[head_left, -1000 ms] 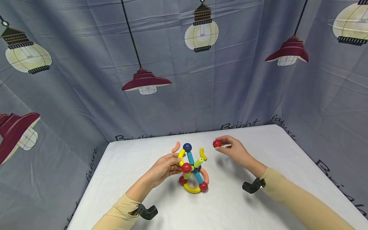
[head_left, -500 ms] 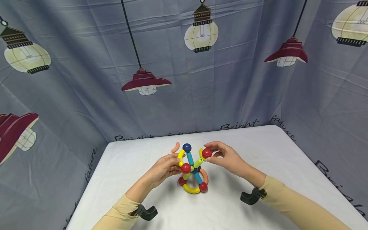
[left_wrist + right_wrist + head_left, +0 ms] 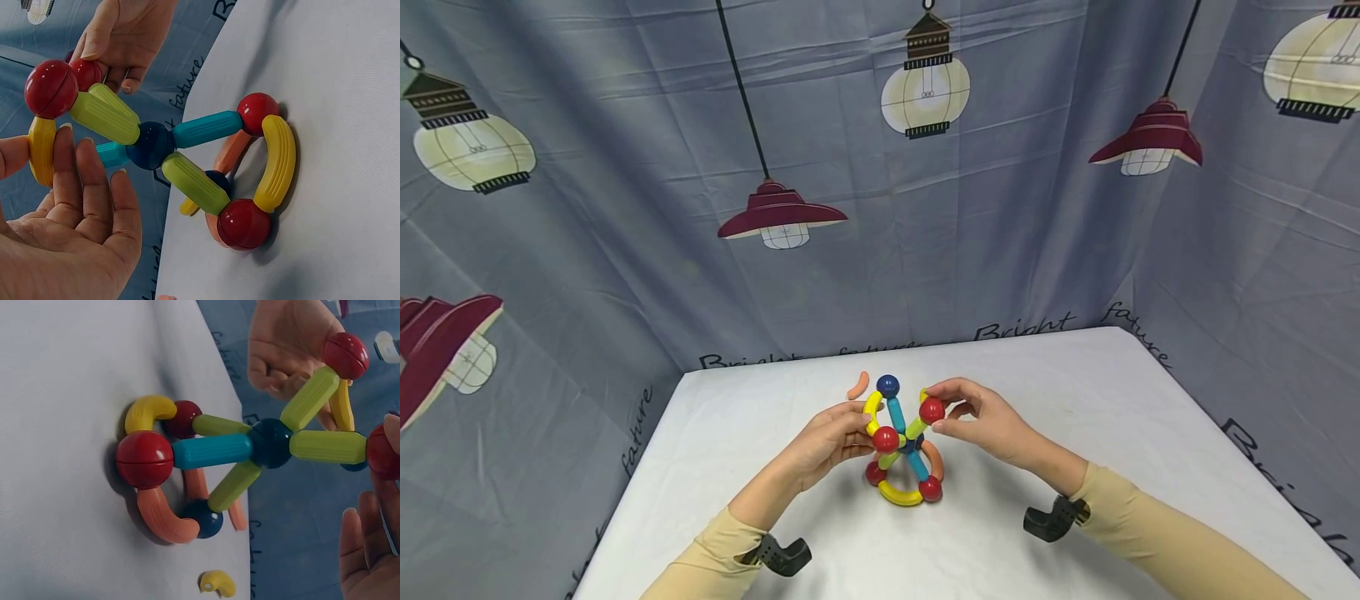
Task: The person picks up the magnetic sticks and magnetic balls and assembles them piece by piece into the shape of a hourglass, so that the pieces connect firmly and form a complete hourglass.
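Note:
A magnetic ball-and-stick structure stands on the white table, with a dark blue ball (image 3: pixel 270 444) at its centre. Straight green and teal sticks radiate from that ball to red and blue balls. Its base is a ring of yellow and orange curved sticks. My left hand (image 3: pixel 827 442) pinches an upper yellow curved stick (image 3: pixel 42 150), just below a red ball (image 3: pixel 51 89). On the other side, my right hand (image 3: pixel 988 425) holds another red ball (image 3: pixel 932 410) between thumb and fingers. That ball touches the end of a green stick (image 3: pixel 328 446).
A loose orange curved stick (image 3: pixel 858 385) lies behind the structure on the white table (image 3: pixel 760 383). A loose yellow curved stick (image 3: pixel 217 584) lies nearby, mostly hidden behind my right hand in the head view. A grey-blue curtain (image 3: pixel 880 283) hangs behind the table.
My right hand has moved left and down with the red ball, bringing it from the open air onto the green stick's end. My left hand has kept its hold in place.

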Available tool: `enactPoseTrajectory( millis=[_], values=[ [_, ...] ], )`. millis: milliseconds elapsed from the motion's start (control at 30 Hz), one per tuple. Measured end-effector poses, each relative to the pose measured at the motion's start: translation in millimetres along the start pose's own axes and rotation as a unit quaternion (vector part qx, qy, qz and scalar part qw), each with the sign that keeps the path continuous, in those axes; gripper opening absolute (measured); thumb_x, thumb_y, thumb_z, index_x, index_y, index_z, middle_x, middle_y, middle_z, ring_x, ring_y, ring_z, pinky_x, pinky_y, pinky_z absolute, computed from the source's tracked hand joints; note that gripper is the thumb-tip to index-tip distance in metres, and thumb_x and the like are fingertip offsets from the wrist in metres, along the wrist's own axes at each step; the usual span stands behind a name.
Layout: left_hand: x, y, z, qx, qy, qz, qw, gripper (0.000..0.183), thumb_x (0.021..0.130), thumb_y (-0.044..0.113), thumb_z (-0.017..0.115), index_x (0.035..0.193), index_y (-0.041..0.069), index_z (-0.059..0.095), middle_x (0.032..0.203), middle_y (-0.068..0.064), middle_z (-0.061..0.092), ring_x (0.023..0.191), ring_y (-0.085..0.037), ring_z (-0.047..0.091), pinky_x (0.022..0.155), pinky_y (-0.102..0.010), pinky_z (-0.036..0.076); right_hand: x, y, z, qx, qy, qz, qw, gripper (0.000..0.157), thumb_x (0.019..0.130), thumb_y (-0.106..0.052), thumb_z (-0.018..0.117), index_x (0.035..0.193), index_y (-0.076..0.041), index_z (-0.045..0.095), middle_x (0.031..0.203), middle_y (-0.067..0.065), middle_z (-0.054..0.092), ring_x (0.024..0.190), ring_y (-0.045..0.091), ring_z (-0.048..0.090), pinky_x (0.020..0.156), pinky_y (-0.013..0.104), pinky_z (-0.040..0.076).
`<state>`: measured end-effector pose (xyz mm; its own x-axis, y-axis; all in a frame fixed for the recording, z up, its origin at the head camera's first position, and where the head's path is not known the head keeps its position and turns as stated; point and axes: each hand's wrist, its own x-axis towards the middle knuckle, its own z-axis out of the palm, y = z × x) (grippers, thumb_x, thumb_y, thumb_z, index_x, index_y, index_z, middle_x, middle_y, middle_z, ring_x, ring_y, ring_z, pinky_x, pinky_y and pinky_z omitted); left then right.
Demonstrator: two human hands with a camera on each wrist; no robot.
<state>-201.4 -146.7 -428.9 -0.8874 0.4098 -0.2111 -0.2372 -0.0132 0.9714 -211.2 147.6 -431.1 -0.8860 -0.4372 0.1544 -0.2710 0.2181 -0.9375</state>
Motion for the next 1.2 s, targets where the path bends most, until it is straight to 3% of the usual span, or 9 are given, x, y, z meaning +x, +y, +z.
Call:
enactPoseTrajectory(
  millis=[200, 433, 700, 1200],
  values=[
    [-0.3, 0.4, 0.7, -0.002, -0.003, 0.002, 1.0, 0.056, 0.1, 0.024, 0.061, 0.144, -0.008, 0.046, 0.1, -0.006, 0.071, 0.09, -0.018, 0.067, 0.093, -0.036, 0.056, -0.2, -0.6, 1.5, 0.003, 0.0, -0.006, 1.0, 0.046, 0.09, -0.026, 0.081, 0.131, -0.018, 0.062, 0.13, 0.001, 0.064, 0.11, 0.034, 0.057, 0.085, 0.034, 0.055],
    [-0.1, 0.6, 0.8, -0.003, 0.001, 0.002, 1.0, 0.049, 0.1, 0.024, 0.061, 0.139, -0.004, 0.052, 0.098, -0.006, 0.07, 0.089, -0.019, 0.066, 0.092, -0.036, 0.056, 0.8, -1.5, 3.1, -0.003, -0.002, -0.01, 1.0, 0.052, 0.091, -0.026, 0.08, 0.135, -0.008, 0.061, 0.125, 0.0, 0.066, 0.113, 0.028, 0.057, 0.089, 0.033, 0.052],
    [0.0, 0.2, 0.4, -0.001, -0.002, 0.003, 1.0, 0.054, 0.1, 0.024, 0.06, 0.142, -0.006, 0.048, 0.099, -0.006, 0.071, 0.09, -0.018, 0.067, 0.093, -0.036, 0.056, -0.1, -0.4, 2.8, -0.001, 0.002, -0.008, 1.0, 0.045, 0.091, -0.025, 0.08, 0.132, -0.019, 0.062, 0.127, -0.001, 0.065, 0.114, 0.027, 0.057, 0.089, 0.033, 0.052],
    [0.1, -0.7, 0.2, -0.008, -0.008, 0.002, 0.9999, 0.053, 0.1, 0.023, 0.06, 0.143, -0.006, 0.047, 0.099, -0.005, 0.071, 0.09, -0.017, 0.067, 0.093, -0.035, 0.056, -0.8, -0.1, 1.6, 0.001, -0.005, -0.011, 1.0, 0.048, 0.092, -0.024, 0.079, 0.135, -0.016, 0.06, 0.129, 0.003, 0.064, 0.115, 0.029, 0.057, 0.091, 0.035, 0.052]
  ],
)
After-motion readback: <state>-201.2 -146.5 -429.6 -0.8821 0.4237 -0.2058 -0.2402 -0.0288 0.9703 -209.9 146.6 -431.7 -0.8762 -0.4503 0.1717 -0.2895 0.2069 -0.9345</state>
